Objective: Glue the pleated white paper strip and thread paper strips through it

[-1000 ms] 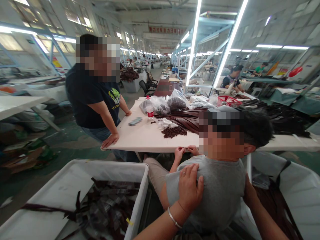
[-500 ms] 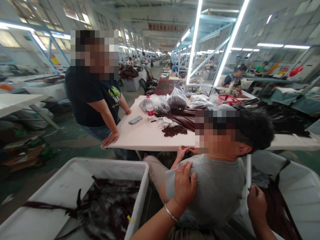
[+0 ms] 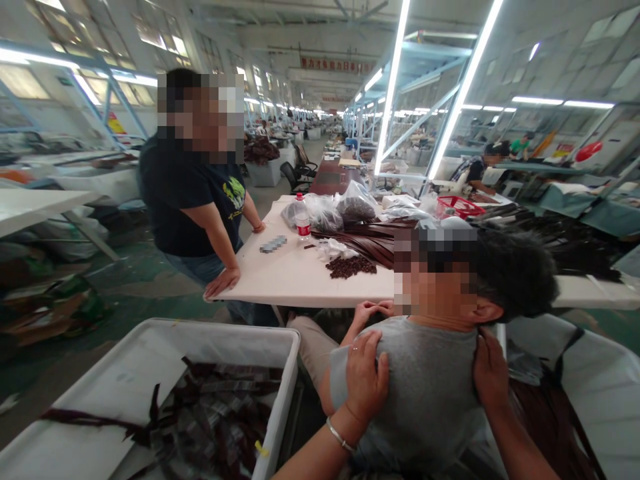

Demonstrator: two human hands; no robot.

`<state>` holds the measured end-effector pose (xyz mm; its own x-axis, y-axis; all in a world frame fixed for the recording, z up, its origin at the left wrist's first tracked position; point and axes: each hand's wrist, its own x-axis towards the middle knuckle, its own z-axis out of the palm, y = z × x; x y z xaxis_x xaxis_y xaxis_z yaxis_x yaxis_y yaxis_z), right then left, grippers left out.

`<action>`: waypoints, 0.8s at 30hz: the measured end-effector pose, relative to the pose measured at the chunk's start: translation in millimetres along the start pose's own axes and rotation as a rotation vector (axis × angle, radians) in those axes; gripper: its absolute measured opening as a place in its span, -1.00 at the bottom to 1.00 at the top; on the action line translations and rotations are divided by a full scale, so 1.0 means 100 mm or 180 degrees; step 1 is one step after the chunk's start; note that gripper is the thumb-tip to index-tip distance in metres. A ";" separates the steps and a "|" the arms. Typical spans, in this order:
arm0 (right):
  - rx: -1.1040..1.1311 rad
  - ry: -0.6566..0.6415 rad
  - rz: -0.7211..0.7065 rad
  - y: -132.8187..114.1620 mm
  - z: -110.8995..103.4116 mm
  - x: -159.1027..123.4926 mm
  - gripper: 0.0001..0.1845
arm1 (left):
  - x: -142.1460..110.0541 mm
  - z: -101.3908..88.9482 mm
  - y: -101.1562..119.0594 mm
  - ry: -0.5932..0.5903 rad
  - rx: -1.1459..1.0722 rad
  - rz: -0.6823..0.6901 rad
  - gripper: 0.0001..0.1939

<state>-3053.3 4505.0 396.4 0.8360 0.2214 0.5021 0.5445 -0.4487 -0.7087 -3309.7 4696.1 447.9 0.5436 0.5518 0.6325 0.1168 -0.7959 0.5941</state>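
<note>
My left hand (image 3: 367, 377), with a silver bracelet (image 3: 340, 435) at the wrist, lies on the left shoulder of a seated person in a grey T-shirt (image 3: 425, 380). Its fingers are stretched over the cloth and hold nothing. On the same person's right shoulder rests my right hand (image 3: 491, 370), fingers extended along the shirt near the neck. The seated person faces the white table (image 3: 300, 290), and that person's own hands (image 3: 371, 310) meet at its edge. What they hold, if anything, is too small to tell.
A white bin (image 3: 280, 340) of dark strips stands at left, another (image 3: 600, 380) at right. On the table are small brown pieces (image 3: 351, 267), long brown strips (image 3: 373, 240), a bottle (image 3: 303, 220) and a red basket (image 3: 457, 207). A standing person (image 3: 200, 200) leans on its left corner.
My right hand has moved up and left from beside the right bin onto the seated person's right shoulder. My left hand stays on the other shoulder.
</note>
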 end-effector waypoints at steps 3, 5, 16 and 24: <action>-0.0046 -0.0036 0.0011 0.03 0.00 -0.02 -0.21 | -0.04 -0.02 -0.03 0.0067 0.0085 0.0008 -0.59; -0.0049 -0.0047 0.0037 0.05 0.00 -0.04 -0.21 | -0.06 -0.03 -0.05 0.0098 0.0123 0.0013 -0.58; 0.0014 -0.0254 0.0168 0.30 0.05 -0.03 -0.21 | -0.13 -0.01 -0.07 0.0266 0.0157 0.0125 -0.57; 0.0022 -0.0040 -0.0183 0.01 -0.06 -0.07 -0.23 | -0.10 -0.03 -0.02 -0.0073 -0.0070 -0.0095 -0.59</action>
<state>-3059.3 4497.5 395.1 0.8041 0.2577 0.5358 0.5921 -0.4289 -0.6823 -3318.2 4692.8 442.0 0.5590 0.5692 0.6029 0.1151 -0.7734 0.6234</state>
